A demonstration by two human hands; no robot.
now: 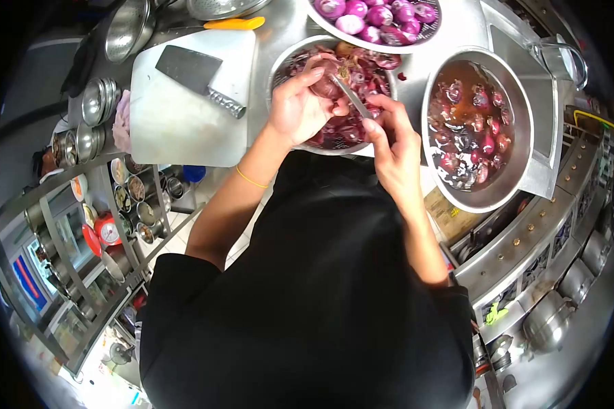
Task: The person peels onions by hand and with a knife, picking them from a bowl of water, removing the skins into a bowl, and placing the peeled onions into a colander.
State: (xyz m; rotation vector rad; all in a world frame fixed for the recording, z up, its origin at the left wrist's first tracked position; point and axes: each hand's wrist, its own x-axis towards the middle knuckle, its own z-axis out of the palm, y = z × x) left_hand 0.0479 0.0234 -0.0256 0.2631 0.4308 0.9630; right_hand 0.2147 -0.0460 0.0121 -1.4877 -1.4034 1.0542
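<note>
My left hand [297, 105] is closed around a red onion [326, 83], its root end facing right. In my right hand [394, 140] is a small knife [351, 97], its blade against the onion near the root. Both hands are over a metal colander [274, 75] filled with dark red onion skins [372, 78]. Behind it, a second colander [361, 39] holds several peeled purple onions [380, 15]. To the right, a large steel basin [525, 129] contains brownish water with several unpeeled onions [488, 144] in it.
A cleaver [191, 67] lies on the white cutting board [184, 136] at left, with a yellow-orange handle [235, 24] behind it. Metal bowls [99, 102] stand farther left. A sink [546, 88] is beyond the basin. Shelving with containers [143, 215] is at lower left.
</note>
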